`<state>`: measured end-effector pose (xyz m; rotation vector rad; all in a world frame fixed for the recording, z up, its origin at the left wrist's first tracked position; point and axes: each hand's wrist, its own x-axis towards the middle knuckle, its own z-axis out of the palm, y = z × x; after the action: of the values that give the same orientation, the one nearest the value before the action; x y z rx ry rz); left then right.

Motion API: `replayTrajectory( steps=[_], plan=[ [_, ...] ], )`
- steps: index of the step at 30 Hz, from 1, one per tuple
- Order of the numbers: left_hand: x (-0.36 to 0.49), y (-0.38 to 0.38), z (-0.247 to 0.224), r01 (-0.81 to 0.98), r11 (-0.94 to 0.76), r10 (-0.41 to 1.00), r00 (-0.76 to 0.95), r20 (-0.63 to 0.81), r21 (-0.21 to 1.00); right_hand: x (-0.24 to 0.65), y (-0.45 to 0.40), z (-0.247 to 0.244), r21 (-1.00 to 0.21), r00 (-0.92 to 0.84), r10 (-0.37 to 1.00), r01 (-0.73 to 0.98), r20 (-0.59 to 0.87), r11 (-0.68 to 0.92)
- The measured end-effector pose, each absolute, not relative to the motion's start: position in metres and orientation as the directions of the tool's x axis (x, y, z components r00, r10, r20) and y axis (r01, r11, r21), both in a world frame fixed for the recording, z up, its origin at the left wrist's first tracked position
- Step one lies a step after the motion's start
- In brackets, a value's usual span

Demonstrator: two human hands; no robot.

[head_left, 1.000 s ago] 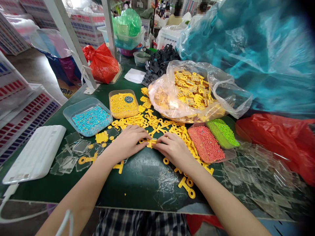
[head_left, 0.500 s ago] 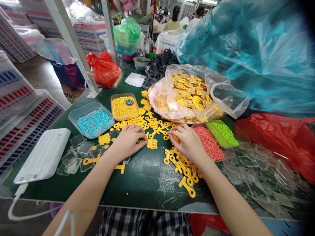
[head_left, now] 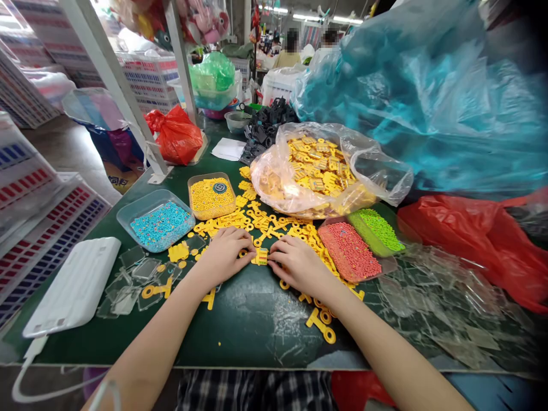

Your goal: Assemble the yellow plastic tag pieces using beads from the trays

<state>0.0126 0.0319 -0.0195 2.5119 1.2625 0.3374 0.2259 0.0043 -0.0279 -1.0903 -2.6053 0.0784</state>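
My left hand and my right hand rest on the green table, fingertips meeting on a small yellow plastic piece with coloured beads in it. Loose yellow plastic parts lie scattered just beyond and to the right of my hands. A tray of blue beads and a tray of yellow beads stand to the left. Trays of red beads and green beads stand to the right.
A clear bag of yellow parts sits behind the loose parts, with black parts further back. Clear plastic squares lie at left and at right. A white box lies at left. Red bags and a teal bag crowd the right.
My right hand went out to the yellow parts near the red bead tray, then came back to the small yellow piece. My left hand stayed by the piece. The camera tilted slightly.
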Motion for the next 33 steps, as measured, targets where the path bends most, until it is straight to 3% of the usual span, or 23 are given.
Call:
replayTrajectory(
  steps=[9, 15, 18, 21, 24, 28, 33],
  plan=[
    [0.009, 0.040, -0.030, 0.701, -0.617, 0.780, 0.606, 0.156, 0.358, 0.226, 0.005, -0.026, -0.092, -0.670, 0.707, 0.708, 0.229, 0.701],
    [-0.004, 0.054, -0.032, 0.678, -0.612, 0.786, 0.578, 0.219, 0.408, 0.231, -0.003, 0.004, -0.032, -0.623, 0.754, 0.766, 0.208, 0.642],
    [-0.007, 0.058, -0.030, 0.676, -0.599, 0.795, 0.568, 0.214, 0.430, 0.246, -0.019, 0.025, -0.083, -0.557, 0.794, 0.804, 0.243, 0.589],
    [-0.007, 0.057, -0.027, 0.679, -0.594, 0.799, 0.561, 0.217, 0.431, 0.278, -0.045, 0.030, -0.144, -0.377, 0.852, 0.881, 0.364, 0.451],
    [-0.006, 0.054, -0.024, 0.676, -0.599, 0.796, 0.559, 0.231, 0.429, 0.326, -0.076, 0.014, -0.140, -0.079, 0.871, 0.976, 0.486, 0.166],
    [-0.006, 0.051, -0.021, 0.678, -0.598, 0.799, 0.551, 0.242, 0.429, 0.389, -0.111, -0.024, -0.096, 0.219, 0.884, 0.976, 0.413, -0.197],
    [-0.004, 0.047, -0.022, 0.672, -0.601, 0.795, 0.559, 0.237, 0.433, 0.422, -0.128, -0.055, -0.135, 0.405, 0.864, 0.914, 0.299, -0.382]
  ],
)
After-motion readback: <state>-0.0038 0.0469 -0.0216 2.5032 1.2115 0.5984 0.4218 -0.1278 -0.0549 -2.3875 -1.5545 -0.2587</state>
